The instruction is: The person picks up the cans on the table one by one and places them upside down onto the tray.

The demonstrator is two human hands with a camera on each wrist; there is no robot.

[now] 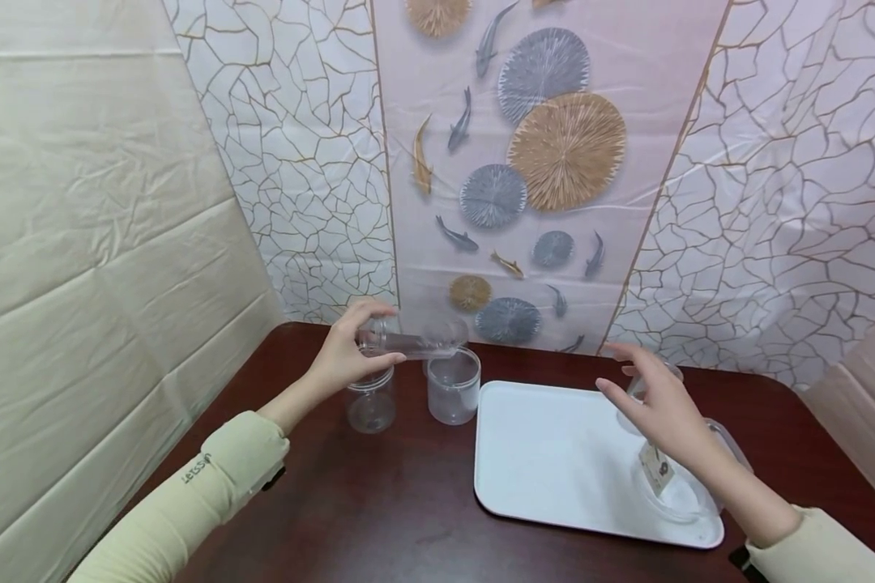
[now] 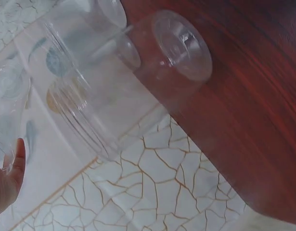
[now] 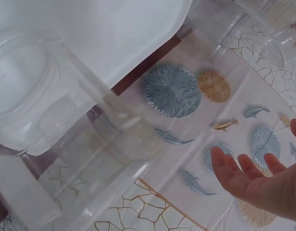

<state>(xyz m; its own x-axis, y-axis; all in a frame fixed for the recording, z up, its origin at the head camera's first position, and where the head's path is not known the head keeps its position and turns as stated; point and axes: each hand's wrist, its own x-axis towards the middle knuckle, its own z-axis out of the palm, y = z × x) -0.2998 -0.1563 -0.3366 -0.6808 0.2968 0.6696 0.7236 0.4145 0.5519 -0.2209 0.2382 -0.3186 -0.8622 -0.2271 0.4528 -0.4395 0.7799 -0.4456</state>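
My left hand (image 1: 346, 348) grips a clear plastic jar (image 1: 424, 346), tipped onto its side, with thumb and fingers spread around its near end. Right below it a second clear jar (image 1: 372, 411) stands on the table, large in the left wrist view (image 2: 143, 72). Another clear jar (image 1: 454, 395) stands upright just right of that one. My right hand (image 1: 663, 409) hovers over the right part of a white tray (image 1: 547, 453), fingers apart and holding nothing. Beside and partly behind it is a clear jar (image 1: 629, 417), partly hidden by the hand.
Near the tray's front right corner sits another clear container (image 1: 674, 510), with a small printed tag (image 1: 656, 468) by it. The dark red-brown table (image 1: 379, 510) ends at a patterned cloth backdrop (image 1: 321, 202). A pale cloth wall (image 1: 102, 243) rises along the left side.
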